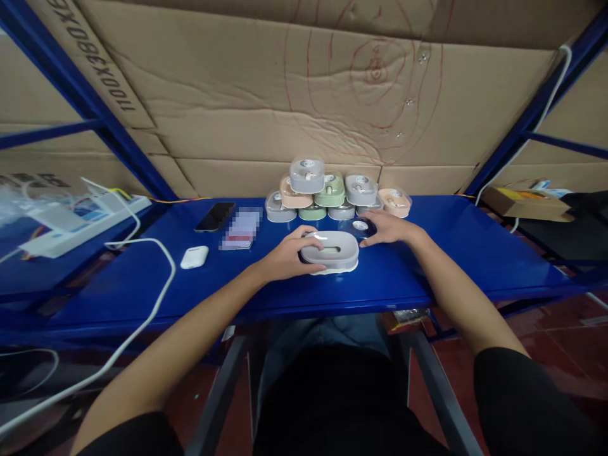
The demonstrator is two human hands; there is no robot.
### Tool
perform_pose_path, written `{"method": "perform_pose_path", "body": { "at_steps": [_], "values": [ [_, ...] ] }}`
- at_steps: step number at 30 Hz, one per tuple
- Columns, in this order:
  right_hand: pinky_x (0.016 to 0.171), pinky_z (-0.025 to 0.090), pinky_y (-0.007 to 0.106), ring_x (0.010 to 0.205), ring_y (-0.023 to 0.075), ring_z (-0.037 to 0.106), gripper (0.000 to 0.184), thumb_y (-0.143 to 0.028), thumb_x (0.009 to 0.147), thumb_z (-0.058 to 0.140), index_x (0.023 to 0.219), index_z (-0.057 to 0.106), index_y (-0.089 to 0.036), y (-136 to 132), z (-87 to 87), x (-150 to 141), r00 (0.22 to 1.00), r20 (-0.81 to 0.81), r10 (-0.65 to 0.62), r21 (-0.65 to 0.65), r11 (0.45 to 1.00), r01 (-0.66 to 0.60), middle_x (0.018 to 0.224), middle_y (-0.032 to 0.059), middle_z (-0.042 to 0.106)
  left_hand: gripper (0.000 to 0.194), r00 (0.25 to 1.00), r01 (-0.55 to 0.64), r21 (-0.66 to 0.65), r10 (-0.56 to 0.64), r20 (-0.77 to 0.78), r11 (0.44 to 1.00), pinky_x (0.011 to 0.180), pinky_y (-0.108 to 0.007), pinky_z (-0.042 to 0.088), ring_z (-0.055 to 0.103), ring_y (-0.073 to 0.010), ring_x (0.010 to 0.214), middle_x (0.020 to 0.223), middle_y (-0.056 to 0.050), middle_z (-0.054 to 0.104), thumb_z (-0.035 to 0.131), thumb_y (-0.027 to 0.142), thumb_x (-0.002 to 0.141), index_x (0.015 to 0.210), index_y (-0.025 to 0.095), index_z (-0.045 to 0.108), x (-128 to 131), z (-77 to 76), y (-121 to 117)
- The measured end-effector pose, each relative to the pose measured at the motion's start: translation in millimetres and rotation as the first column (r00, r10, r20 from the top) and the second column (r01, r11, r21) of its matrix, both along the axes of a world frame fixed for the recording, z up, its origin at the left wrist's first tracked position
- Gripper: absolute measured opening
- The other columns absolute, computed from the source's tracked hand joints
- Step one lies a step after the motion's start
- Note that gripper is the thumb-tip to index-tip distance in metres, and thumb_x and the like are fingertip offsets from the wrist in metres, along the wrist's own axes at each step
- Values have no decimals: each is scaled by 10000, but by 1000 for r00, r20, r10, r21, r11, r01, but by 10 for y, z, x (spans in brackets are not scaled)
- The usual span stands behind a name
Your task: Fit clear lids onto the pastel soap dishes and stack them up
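In the head view, a grey oval box (349, 256) with a slot in its top stands on the blue table in front of me. My left hand (292, 256) grips its left end, thumb and fingers around the side. Just behind the box is a clear plastic lid (349, 227) with a round white label. My right hand (387, 228) holds the lid by its right edge, thumb at the front and fingers behind. Similar boxes with clear lids, in grey, green and peach, are stacked at the back; the top one is a grey box (306, 182).
On the left of the table (266, 297) lie a dark phone (215, 216), a second phone with a blurred screen (241, 228) and a white earphone case (194, 257). A white cable (166, 278) runs over the left edge. Cardboard (228, 95) closes off the back.
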State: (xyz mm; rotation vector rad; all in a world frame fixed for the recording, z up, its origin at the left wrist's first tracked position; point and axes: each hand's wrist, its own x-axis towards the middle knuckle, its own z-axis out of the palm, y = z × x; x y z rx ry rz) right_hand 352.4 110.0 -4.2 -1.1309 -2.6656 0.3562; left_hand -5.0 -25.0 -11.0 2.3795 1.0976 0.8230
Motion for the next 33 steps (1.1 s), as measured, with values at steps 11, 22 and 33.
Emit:
{"method": "perform_pose_path", "body": {
  "at_steps": [11, 22, 33],
  "values": [
    [1098, 617, 643, 1218, 446, 765, 874, -684, 751, 951, 1462, 744, -220, -139, 123, -83, 996, -52, -69, -11, 998, 68, 1363, 166, 802, 921, 996, -83, -78, 80, -33, 993, 1276, -597, 502, 619, -441, 1482, 1578, -152, 645, 958, 612, 760, 1522, 251, 586, 29, -5, 17],
    [1078, 616, 581, 1181, 367, 749, 851, -738, 844, 839, 1519, 708, -236, -534, 289, -377, 932, -352, 91, 108, 993, -56, 1401, 150, 780, 1294, 992, -114, -66, 110, -65, 991, 1206, -582, 563, 671, -468, 1443, 1582, -196, 642, 949, 490, 722, 1774, 225, 245, 79, -34, -33],
    [1163, 568, 637, 1326, 417, 699, 879, -736, 824, 880, 1528, 708, -237, -793, 179, -663, 955, -249, 159, 143, 982, -126, 1409, 168, 735, 1541, 996, -29, -270, 50, 74, 963, 1335, -686, 390, 510, -512, 1608, 1734, -282, 515, 1044, 559, 647, 1817, 198, 107, 31, -149, 77]
  ]
}}
